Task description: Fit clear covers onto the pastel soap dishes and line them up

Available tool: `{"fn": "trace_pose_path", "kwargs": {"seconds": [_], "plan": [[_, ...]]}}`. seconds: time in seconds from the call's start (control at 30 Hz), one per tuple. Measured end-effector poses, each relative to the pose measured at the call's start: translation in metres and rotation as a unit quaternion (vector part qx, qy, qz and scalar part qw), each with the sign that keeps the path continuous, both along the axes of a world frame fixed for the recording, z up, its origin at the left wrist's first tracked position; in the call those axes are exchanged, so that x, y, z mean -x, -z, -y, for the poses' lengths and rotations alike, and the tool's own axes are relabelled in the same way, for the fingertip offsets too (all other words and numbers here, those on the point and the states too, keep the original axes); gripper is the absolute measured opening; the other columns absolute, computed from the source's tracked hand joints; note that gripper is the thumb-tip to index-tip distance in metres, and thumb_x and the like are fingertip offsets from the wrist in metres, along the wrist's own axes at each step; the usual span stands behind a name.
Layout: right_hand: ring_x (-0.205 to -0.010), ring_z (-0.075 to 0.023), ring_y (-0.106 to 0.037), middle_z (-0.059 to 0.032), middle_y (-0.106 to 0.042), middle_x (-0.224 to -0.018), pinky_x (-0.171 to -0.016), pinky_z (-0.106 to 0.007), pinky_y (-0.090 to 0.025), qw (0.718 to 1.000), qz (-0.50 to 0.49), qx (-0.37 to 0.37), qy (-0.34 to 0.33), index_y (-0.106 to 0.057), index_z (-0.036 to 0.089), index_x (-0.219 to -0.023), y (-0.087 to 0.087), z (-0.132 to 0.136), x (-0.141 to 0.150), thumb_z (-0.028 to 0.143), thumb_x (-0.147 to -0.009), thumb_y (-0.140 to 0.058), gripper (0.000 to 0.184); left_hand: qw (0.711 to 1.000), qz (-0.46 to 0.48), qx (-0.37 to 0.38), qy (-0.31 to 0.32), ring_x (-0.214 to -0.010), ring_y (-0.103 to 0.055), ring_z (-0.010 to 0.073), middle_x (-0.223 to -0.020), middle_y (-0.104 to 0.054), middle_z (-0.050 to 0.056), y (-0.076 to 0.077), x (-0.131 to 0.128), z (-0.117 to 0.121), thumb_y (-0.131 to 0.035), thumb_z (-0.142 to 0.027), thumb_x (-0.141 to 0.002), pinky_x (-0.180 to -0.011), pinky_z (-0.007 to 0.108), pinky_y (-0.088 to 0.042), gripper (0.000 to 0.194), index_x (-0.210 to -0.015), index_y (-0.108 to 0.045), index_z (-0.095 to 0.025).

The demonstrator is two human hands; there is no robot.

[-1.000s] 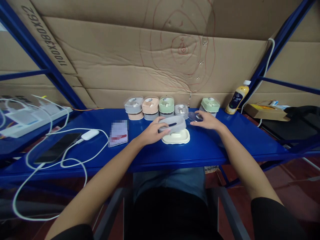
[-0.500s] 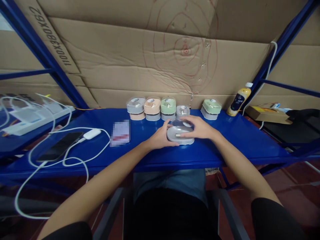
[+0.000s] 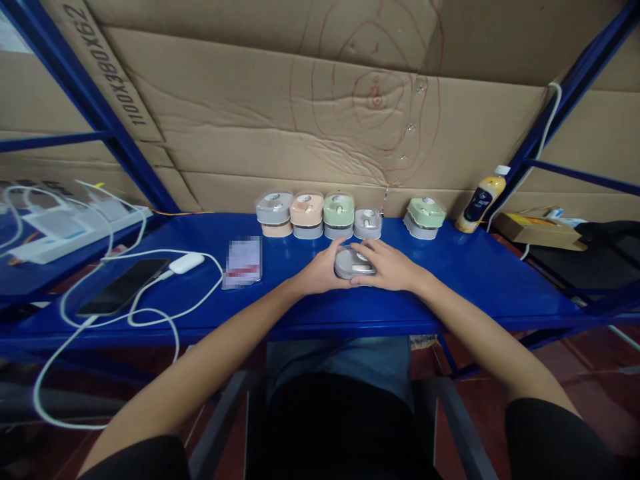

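Near the front of the blue table, a small grey plastic box point(image 3: 351, 261) with a clear lid sits between my hands. My left hand point(image 3: 321, 271) is wrapped round its left side, thumb at the front and fingers behind. From the right, my right hand point(image 3: 393, 266) grips the lid and the right side, covering much of the box. Its pale base is mostly hidden. Behind it stands a grey box point(image 3: 367, 224) of similar make, beside stacked green point(image 3: 339, 215), peach point(image 3: 307, 215) and grey-and-peach boxes point(image 3: 275, 215).
Another green-topped box point(image 3: 425, 217) stands apart at the right, near a juice bottle point(image 3: 480, 201). A phone-like item point(image 3: 243, 262) with a blurred screen lies left of my hands. White cables and a dark phone point(image 3: 125, 287) lie farther left. A cardboard wall point(image 3: 225, 120) closes the back.
My left hand set the grey frame onto the cream base. My right hand brought the clear lid over from the right and laid it on top. Both hands now close round the box.
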State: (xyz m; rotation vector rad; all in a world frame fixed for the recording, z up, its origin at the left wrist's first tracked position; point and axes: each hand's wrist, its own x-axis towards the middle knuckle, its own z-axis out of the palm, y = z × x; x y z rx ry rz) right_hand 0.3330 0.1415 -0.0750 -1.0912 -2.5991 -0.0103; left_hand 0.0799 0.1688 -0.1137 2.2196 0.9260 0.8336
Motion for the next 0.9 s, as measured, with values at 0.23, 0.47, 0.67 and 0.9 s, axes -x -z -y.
{"fn": "trace_pose_path", "kwargs": {"seconds": [0.23, 0.47, 0.67, 0.9], "plan": [[-0.119, -0.0418, -0.067, -0.023, -0.063, -0.141, -0.098, -0.055, -0.058, 0.998, 0.064, -0.011, 0.018, -0.04, 0.02, -0.172, -0.006, 0.005, 0.004, 0.088, -0.099, -0.051, 0.1, 0.998, -0.014, -0.061, 0.016, -0.146, -0.061, 0.0429, -0.158, -0.064, 0.017, -0.005, 0.0, -0.002, -0.094, -0.059, -0.074, -0.125, 0.056, -0.048, 0.098, -0.154, -0.055, -0.02], [-0.12, -0.0418, -0.067, -0.0272, -0.064, -0.143, -0.096, -0.049, -0.055, 0.989, 0.133, -0.031, 0.06, -0.038, 0.014, -0.172, -0.015, 0.016, 0.017, 0.083, -0.101, -0.055, 0.1, 0.998, -0.006, -0.057, 0.016, -0.149, -0.059, 0.0443, -0.16, -0.062, 0.018, -0.001, 0.0, -0.009, -0.097, -0.061, -0.069, -0.126, 0.055, -0.047, 0.106, -0.155, -0.055, -0.018], [-0.121, -0.0437, -0.068, -0.0298, -0.064, -0.144, -0.092, -0.047, -0.056, 0.979, 0.181, -0.045, 0.085, -0.037, 0.01, -0.171, -0.022, 0.024, 0.024, 0.084, -0.099, -0.056, 0.104, 0.999, -0.005, -0.04, 0.022, -0.148, -0.059, 0.0452, -0.157, -0.065, 0.018, -0.003, 0.0, -0.009, -0.1, -0.056, -0.065, -0.124, 0.055, -0.049, 0.105, -0.153, -0.056, -0.019], [-0.119, -0.0441, -0.069, -0.0304, -0.064, -0.144, -0.088, -0.046, -0.056, 0.974, 0.206, -0.039, 0.09, -0.035, 0.009, -0.172, -0.027, 0.027, 0.028, 0.086, -0.096, -0.06, 0.111, 1.0, 0.004, -0.002, 0.025, -0.14, -0.065, 0.0434, -0.15, -0.069, 0.017, -0.005, 0.001, -0.011, -0.104, -0.05, -0.059, -0.119, 0.054, -0.052, 0.107, -0.149, -0.057, -0.018]]}}
